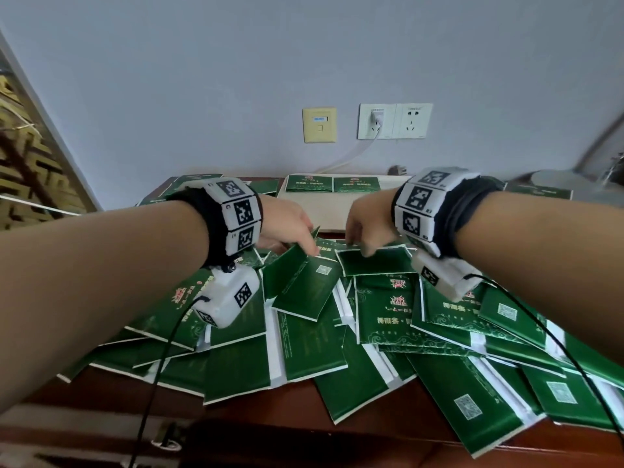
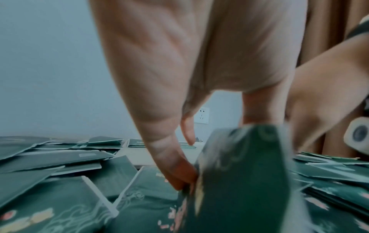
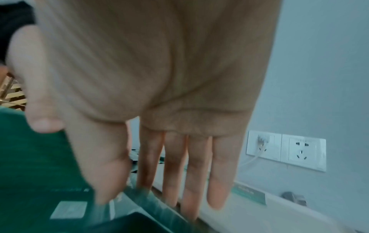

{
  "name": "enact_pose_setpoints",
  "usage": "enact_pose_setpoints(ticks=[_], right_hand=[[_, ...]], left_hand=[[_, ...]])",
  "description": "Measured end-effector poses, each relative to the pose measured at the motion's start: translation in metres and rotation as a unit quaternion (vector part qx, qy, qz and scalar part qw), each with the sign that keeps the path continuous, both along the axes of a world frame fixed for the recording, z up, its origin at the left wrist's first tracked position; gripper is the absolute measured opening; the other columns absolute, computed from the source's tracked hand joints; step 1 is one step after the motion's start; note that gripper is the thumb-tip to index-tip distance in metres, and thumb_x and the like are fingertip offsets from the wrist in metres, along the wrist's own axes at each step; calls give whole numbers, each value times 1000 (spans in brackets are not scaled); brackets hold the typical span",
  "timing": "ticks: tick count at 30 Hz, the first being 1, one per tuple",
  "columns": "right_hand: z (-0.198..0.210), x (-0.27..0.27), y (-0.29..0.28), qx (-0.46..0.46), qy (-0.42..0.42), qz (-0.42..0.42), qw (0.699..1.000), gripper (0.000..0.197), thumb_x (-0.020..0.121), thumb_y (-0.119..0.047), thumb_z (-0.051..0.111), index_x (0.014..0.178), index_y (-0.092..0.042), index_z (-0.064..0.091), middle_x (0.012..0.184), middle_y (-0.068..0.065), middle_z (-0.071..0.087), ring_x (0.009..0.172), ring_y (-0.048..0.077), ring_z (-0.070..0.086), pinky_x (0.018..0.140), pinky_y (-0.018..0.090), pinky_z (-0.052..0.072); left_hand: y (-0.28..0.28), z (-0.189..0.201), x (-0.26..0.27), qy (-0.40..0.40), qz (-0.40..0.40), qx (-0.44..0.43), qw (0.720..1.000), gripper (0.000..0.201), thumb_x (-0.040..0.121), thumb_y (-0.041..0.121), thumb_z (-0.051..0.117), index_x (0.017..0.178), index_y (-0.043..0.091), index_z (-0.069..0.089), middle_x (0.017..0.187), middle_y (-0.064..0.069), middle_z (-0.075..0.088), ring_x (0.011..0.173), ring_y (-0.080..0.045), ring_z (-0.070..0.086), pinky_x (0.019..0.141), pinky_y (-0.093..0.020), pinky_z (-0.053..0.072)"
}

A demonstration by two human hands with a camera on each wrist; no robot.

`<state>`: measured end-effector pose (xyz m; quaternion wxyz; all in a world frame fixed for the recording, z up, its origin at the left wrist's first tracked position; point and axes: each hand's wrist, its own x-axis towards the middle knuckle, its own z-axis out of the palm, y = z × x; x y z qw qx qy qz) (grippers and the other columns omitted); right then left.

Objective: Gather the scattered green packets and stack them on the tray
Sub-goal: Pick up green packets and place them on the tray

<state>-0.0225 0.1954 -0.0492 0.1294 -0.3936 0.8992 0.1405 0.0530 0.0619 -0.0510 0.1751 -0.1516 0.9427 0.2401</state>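
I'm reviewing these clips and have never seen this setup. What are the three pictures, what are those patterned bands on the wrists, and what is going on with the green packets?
A person works bare-handed. The checkered wristbands carry wrist cameras; the big picture comes from a head camera, the other two look along each hand. Green packets lie scattered on a wooden table. Behind them, a pale tray holds two packets. The left hand pinches a raised packet; the right hand grips the edge of another packet.
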Motion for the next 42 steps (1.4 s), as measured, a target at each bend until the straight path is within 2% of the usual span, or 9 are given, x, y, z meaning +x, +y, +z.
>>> enact_pose_setpoints(ticks=[4, 10, 13, 15, 17, 23, 27, 38, 42], right_hand=[[-15, -3, 1, 80, -15, 3, 997, 54, 81, -40, 71, 128, -18, 59, 129, 1, 59, 117, 22, 55, 104, 38, 41], [-29, -9, 6, 118, 16, 19, 993, 66, 80, -52, 67, 127, -8, 54, 126, 7, 58, 113, 23, 57, 67, 25, 40], [-31, -10, 5, 93, 10, 26, 995, 63, 76, -47, 73, 122, -7, 56, 121, 7, 61, 108, 23, 59, 64, 26, 41], [-31, -11, 5, 78, 16, 33, 996, 57, 77, -42, 73, 120, -8, 58, 119, 7, 62, 107, 23, 59, 66, 25, 42], [-31, -11, 5, 76, 20, 37, 996, 53, 78, -39, 73, 119, -8, 59, 118, 7, 63, 106, 23, 61, 57, 23, 39], [-19, -14, 11, 29, 5, 23, 999, 46, 79, -32, 72, 118, -10, 59, 113, 6, 63, 82, 16, 53, 73, 27, 47], [-4, -20, 16, -13, 4, 4, 1000, 43, 80, -32, 72, 115, -12, 58, 98, 1, 59, 64, 9, 48, 61, 22, 45], [2, -59, 2, -18, 17, -26, 999, 43, 82, -31, 70, 117, -8, 60, 88, 1, 56, 61, 12, 46, 52, 22, 36], [-8, -84, -7, 11, 47, -38, 998, 43, 80, -26, 68, 118, -6, 62, 108, 8, 67, 76, 19, 50, 63, 26, 42]], left_hand=[[8, -7, 7, -36, -49, -64, 996, 61, 87, 49, 61, 135, 15, 49, 138, -5, 51, 111, -19, 56, 86, -26, 45], [29, -27, 4, -107, -144, -237, 955, 91, 82, 79, 35, 142, 10, 41, 143, -10, 45, 116, -23, 54, 87, -29, 46], [34, -39, 3, -93, -168, -296, 936, 63, 84, 67, 51, 102, 7, 61, 93, -7, 59, 75, -17, 52, 50, -22, 31], [34, -43, 0, -69, -166, -289, 940, 48, 84, 58, 59, 68, 13, 51, 63, 0, 48, 54, -13, 42, 46, -23, 30], [33, -43, -4, -67, -153, -271, 948, 41, 82, 49, 63, 68, 13, 48, 57, 2, 42, 51, -13, 40, 47, -22, 32], [24, -35, -9, -56, -147, -265, 951, 35, 77, 35, 71, 82, 13, 46, 62, 1, 41, 54, -15, 37, 47, -23, 32], [17, -20, -16, -26, -150, -269, 951, 38, 76, 32, 75, 91, 12, 46, 78, -4, 47, 55, -14, 38, 46, -23, 31], [-4, -8, -54, 6, -177, -319, 931, 59, 78, 34, 76, 119, 9, 44, 115, -11, 48, 75, -17, 50, 71, -32, 49], [-14, -8, -90, -1, -196, -370, 908, 60, 72, 34, 80, 116, 11, 46, 114, -10, 44, 92, -26, 57, 80, -39, 52]])
